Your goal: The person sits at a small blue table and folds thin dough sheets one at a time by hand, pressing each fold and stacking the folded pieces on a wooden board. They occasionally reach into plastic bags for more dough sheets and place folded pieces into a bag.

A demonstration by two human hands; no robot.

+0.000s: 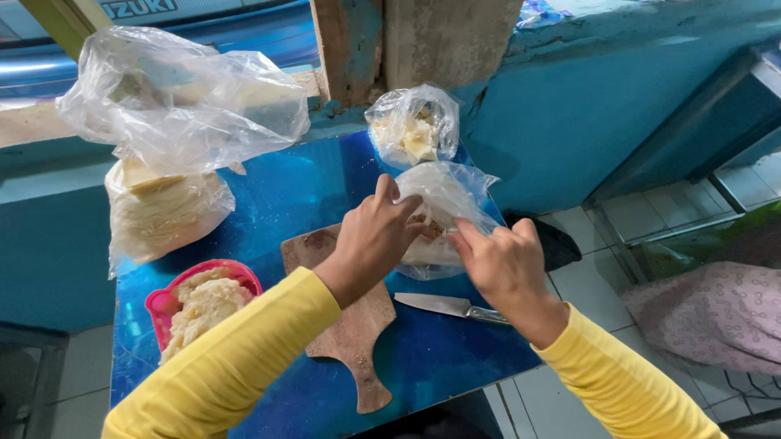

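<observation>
Both hands, left [374, 241] and right [503, 261], grip clear plastic bag [449, 196].

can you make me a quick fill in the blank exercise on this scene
1. Both hands, left hand and right hand, hold a clear ____ bag.
2. The knife lies on the ____ table.
3. The pink bowl sits to the ____ of the wooden cutting board.

Missing words: plastic; blue; left
</observation>
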